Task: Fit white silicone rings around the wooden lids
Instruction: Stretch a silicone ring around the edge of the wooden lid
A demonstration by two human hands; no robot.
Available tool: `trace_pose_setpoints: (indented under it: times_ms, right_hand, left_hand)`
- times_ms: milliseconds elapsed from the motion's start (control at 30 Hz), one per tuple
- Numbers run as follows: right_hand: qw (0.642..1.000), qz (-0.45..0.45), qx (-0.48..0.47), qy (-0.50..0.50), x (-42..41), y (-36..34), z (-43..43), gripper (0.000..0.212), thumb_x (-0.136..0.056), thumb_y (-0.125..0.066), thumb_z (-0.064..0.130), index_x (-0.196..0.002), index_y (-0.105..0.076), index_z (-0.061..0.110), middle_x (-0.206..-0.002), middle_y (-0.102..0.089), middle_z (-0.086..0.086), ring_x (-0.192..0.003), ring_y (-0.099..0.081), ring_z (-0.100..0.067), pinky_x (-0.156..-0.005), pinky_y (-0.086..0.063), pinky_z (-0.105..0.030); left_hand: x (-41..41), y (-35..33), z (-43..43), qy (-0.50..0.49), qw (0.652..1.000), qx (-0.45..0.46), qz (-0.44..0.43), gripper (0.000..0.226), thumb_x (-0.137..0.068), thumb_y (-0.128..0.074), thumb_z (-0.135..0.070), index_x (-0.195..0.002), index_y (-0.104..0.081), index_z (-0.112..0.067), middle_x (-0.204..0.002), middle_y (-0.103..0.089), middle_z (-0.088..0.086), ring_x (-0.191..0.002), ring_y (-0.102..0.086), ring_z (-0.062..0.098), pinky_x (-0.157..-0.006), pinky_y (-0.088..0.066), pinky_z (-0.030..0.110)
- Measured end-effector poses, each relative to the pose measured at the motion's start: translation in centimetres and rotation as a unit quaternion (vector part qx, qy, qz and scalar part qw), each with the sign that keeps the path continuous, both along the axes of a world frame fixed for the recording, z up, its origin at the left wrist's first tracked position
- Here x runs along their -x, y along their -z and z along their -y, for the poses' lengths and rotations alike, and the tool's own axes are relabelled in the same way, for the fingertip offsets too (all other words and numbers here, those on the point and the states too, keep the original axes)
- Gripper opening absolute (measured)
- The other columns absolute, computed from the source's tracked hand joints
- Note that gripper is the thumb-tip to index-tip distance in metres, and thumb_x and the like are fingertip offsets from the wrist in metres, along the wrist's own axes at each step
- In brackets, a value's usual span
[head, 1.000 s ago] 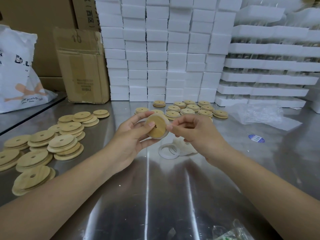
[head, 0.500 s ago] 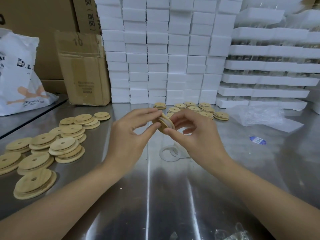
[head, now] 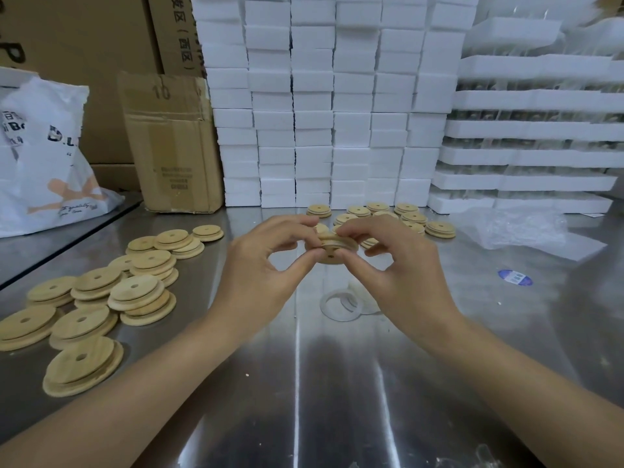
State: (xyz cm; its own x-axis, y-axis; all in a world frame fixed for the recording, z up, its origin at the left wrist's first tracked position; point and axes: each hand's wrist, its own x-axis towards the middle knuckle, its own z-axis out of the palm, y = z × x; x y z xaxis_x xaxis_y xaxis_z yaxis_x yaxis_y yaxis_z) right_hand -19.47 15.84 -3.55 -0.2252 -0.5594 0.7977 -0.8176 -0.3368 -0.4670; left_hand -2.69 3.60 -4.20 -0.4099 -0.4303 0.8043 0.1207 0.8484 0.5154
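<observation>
— What is the bench like?

— A steel table, shiny and streaked with reflected light, pushed up against a wall of stacked white foam blocks. To the right stand foam trays in layers; to the left a cardboard box marked 10 and a printed white plastic bag.

— And the hands?

— The left hand and right hand meet above the table's middle, both pinched with thumb and fingers on one wooden lid, held roughly flat with its small hole showing. Whether a ring sits on it, I cannot tell.

— Where is the rest?

— Loose white silicone rings lie on the steel just below the hands. Heaps of bare lids spread at the left; smaller stacks of lids sit behind the hands, near the foam. Crumpled clear plastic and a blue sticker lie at the right.
</observation>
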Motion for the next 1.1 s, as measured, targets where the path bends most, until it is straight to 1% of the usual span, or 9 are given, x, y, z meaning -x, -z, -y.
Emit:
trace_pose_setpoints:
  times_ms: [200, 333, 533, 667, 733, 800, 867, 933, 1100]
  right_hand:
    - [0.998, 0.01, -0.049, -0.023, 0.5, 0.0, 0.2, 0.046, -0.085, -0.086, 0.023, -0.124, -0.063, 0.034, -0.111, -0.07, 0.023, -0.111, -0.067, -0.004, -0.089, -0.053, -0.02]
    - [0.996, 0.074, -0.048, -0.032, 0.7, 0.0, 0.2, 0.036, -0.088, -0.084, 0.014, -0.115, -0.066, 0.03, -0.103, -0.074, 0.02, -0.103, -0.071, -0.004, -0.087, -0.056, -0.028]
    - [1.0, 0.02, -0.005, -0.015, 0.3, -0.4, 0.0, 0.028, -0.09, -0.082, 0.014, -0.109, -0.07, 0.031, -0.106, -0.071, 0.02, -0.104, -0.067, -0.01, -0.083, -0.053, -0.024]
    - [0.999, -0.039, -0.002, -0.003, 0.8, -0.3, 0.0, 0.027, -0.089, -0.082, 0.013, -0.108, -0.071, 0.029, -0.104, -0.069, 0.02, -0.1, -0.065, -0.008, -0.082, -0.047, -0.016]
    - [0.997, -0.061, -0.031, 0.025, 2.2, -0.2, 0.3, 0.027, -0.087, -0.083, 0.014, -0.107, -0.071, 0.028, -0.1, -0.07, 0.019, -0.095, -0.065, -0.004, -0.081, -0.044, -0.012]
    - [0.994, 0.04, -0.084, 0.05, 4.1, 0.1, 0.7, 0.026, -0.085, -0.085, 0.015, -0.103, -0.071, 0.028, -0.09, -0.072, 0.016, -0.084, -0.066, 0.002, -0.075, -0.046, -0.01]
    - [0.969, 0.178, -0.146, 0.087, 6.6, 0.8, 0.9, 0.023, -0.085, -0.086, 0.019, -0.101, -0.07, 0.025, -0.08, -0.075, 0.008, -0.073, -0.07, -0.002, -0.075, -0.055, -0.023]
    - [0.932, 0.251, -0.22, 0.139, 9.2, 1.8, 0.7, 0.023, -0.088, -0.084, 0.026, -0.103, -0.068, 0.019, -0.077, -0.078, -0.004, -0.071, -0.073, -0.019, -0.078, -0.061, -0.041]
    - [0.904, 0.129, -0.313, 0.261, 12.1, 2.4, 0.5, 0.022, -0.091, -0.077, 0.04, -0.084, -0.069, 0.021, -0.083, -0.074, 0.001, -0.083, -0.068, -0.018, -0.062, -0.043, -0.029]
  left_hand:
    - [0.4, -0.1, -0.2, 0.075, 0.988, -0.13, -0.037, 0.03, -0.091, -0.083, -0.005, -0.102, -0.074, -0.031, -0.105, -0.077, -0.01, -0.105, -0.077, 0.019, -0.083, -0.063, 0.025]
    - [0.5, -0.3, 0.0, 0.102, 0.978, -0.18, -0.023, 0.049, -0.092, -0.08, -0.002, -0.113, -0.074, -0.046, -0.105, -0.073, -0.01, -0.104, -0.078, 0.019, -0.085, -0.064, 0.028]
    - [0.6, 0.2, 0.0, 0.059, 0.985, -0.16, 0.013, 0.032, -0.092, -0.081, -0.005, -0.101, -0.076, -0.036, -0.108, -0.08, -0.015, -0.109, -0.075, 0.008, -0.08, -0.058, 0.017]
    - [0.7, 0.4, 0.2, 0.056, 0.983, -0.176, 0.0, 0.034, -0.092, -0.081, -0.004, -0.107, -0.075, -0.034, -0.111, -0.079, -0.015, -0.109, -0.075, 0.008, -0.078, -0.058, 0.016]
    - [0.8, 0.6, 0.4, 0.039, 0.982, -0.187, 0.003, 0.037, -0.094, -0.08, -0.006, -0.114, -0.073, -0.036, -0.114, -0.076, -0.018, -0.108, -0.076, 0.007, -0.075, -0.057, 0.016]
    - [0.9, 0.9, 0.7, 0.018, 0.978, -0.206, 0.012, 0.038, -0.096, -0.077, -0.008, -0.113, -0.072, -0.041, -0.114, -0.074, -0.02, -0.102, -0.076, 0.006, -0.072, -0.057, 0.019]
    - [1.0, 1.4, 1.0, 0.0, 0.973, -0.228, 0.025, 0.04, -0.097, -0.075, -0.008, -0.107, -0.073, -0.046, -0.113, -0.072, -0.02, -0.095, -0.076, 0.005, -0.078, -0.06, 0.031]
    - [1.1, 1.8, 1.2, -0.015, 0.969, -0.242, 0.04, 0.037, -0.097, -0.074, -0.009, -0.104, -0.073, -0.045, -0.113, -0.071, -0.02, -0.092, -0.075, 0.003, -0.086, -0.062, 0.042]
    - [1.3, 2.1, 1.3, -0.042, 0.963, -0.257, 0.062, 0.031, -0.098, -0.072, -0.01, -0.103, -0.074, -0.04, -0.119, -0.071, -0.015, -0.092, -0.073, 0.005, -0.091, -0.062, 0.049]
